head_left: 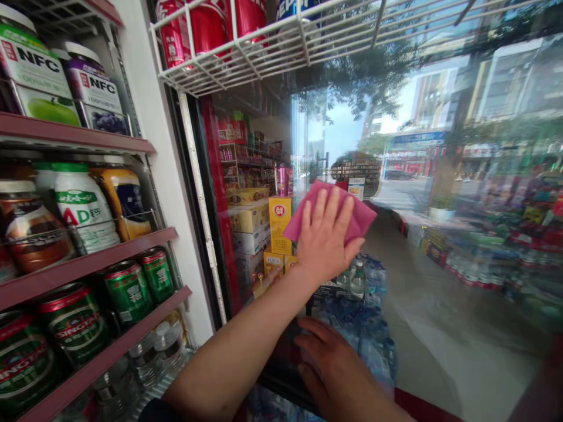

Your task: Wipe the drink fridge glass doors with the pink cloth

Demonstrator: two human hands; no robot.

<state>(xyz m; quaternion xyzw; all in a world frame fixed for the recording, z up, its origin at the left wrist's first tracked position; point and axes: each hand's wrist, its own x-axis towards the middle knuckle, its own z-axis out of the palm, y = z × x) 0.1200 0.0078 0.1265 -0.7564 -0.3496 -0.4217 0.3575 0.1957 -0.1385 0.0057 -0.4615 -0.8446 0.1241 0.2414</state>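
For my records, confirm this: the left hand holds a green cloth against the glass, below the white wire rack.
Wrong on colour: the head view shows a pink cloth. The left hand does hold it against the glass, below the white wire rack.

Top shelf (65, 133): reddish front edge, way off left of the left hand (323, 234) and higher up; NFC bottles on it, one apple (37, 73), one grape (93, 88)
Middle shelf (88, 262): left of that hand, pretty much level; brown bottle (33, 228), white AD bottle (83, 208), orange bottle (125, 199)
Can shelf (109, 357): left and lower than the hand, got green cans (127, 293) lined up
Bottom shelf (152, 397): lowest, down left of the hand, clear bottles (167, 346)
Wire rack (246, 70): white, above the hand, red cans (209, 26) plus a blue Pepsi can (299, 9)
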